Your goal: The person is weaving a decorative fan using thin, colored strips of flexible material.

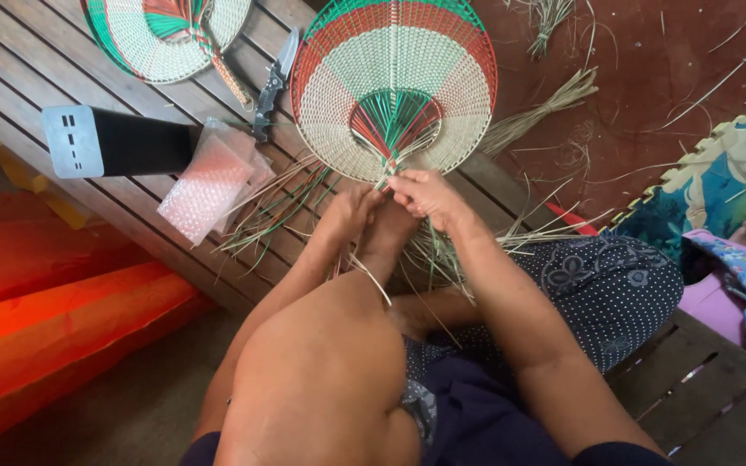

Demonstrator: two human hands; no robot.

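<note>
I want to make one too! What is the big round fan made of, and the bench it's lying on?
The round fan looks woven from thin dried plant strips, some dyed red and green; loose strands hang below both hands. The bench looks like dark wooden slats, with visible grain and gaps.

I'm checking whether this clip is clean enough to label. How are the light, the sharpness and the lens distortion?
Head view: soft, even daylight, no hard shadows or glare; the woven fan and both hands, left hand and right hand, are sharp; the raised knee looks oversized from the wide lens; the slatted platform bends slightly toward the edges.
</note>
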